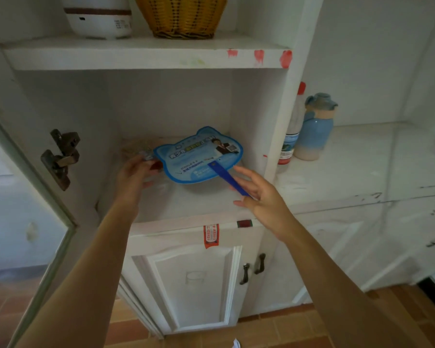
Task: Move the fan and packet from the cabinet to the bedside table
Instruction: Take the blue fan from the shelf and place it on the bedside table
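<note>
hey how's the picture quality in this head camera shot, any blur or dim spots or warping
Head view: dim, flat light, the cabinet shelf recess shadowed; wide-angle warping bows the open door at the frame's left edge; slight blur on the left hand and the packet it reaches, and on the open right hand; the blue fan print stays fairly legible.

Fan: light blue face, darker blue border, white panel with print, dark blue handle. Cabinet: white, red smears on shelf edge, faint yellow-green mark. Basket: yellow weave with dark bands. Vase: blue fading to pale pink at base. Round appliance: white, brown stripe. Floor: orange-brown tiles.
</note>
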The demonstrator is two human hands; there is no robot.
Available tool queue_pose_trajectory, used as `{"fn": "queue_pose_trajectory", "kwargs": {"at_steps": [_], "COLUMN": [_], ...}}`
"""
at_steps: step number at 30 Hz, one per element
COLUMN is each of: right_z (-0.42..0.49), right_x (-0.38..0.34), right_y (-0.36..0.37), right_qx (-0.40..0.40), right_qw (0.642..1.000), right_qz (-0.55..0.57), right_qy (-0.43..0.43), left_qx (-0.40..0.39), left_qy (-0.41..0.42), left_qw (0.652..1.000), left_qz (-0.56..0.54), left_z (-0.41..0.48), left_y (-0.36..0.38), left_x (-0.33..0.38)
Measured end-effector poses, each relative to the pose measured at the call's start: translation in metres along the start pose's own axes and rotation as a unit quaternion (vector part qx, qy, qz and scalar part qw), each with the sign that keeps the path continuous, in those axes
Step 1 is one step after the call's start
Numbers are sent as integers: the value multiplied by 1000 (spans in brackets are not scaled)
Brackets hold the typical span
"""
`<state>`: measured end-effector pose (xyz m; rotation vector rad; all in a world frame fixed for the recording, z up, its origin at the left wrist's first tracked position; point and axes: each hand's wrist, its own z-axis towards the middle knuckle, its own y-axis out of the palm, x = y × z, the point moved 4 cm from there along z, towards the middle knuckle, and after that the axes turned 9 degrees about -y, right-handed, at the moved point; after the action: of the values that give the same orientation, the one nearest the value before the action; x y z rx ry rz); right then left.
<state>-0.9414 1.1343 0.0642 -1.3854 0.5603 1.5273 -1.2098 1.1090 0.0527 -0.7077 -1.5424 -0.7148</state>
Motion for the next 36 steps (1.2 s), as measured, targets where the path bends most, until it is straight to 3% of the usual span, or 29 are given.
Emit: {"fn": "queue_pose_trajectory", "kwargs": {"at_steps": [14, 24, 36], "right_z": [-48, -121, -207], "right_x": [-10, -12, -15], "right_y": [-34, -88, -104], "right_qx": [-40, -114, -216], "right_qw": [999, 992, 974], "right_qz": [11, 44, 57], "right_qy": [-15, -27, -34], "left_qx": [53, 102, 194], "left_qy": [26, 38, 35], "left_qw": [998, 993, 979], "left_qz": [-25, -39, -47], "left_z": [-68, -194, -325], "left_y": [3, 26, 1], "left_x": [9, -8, -25]}}
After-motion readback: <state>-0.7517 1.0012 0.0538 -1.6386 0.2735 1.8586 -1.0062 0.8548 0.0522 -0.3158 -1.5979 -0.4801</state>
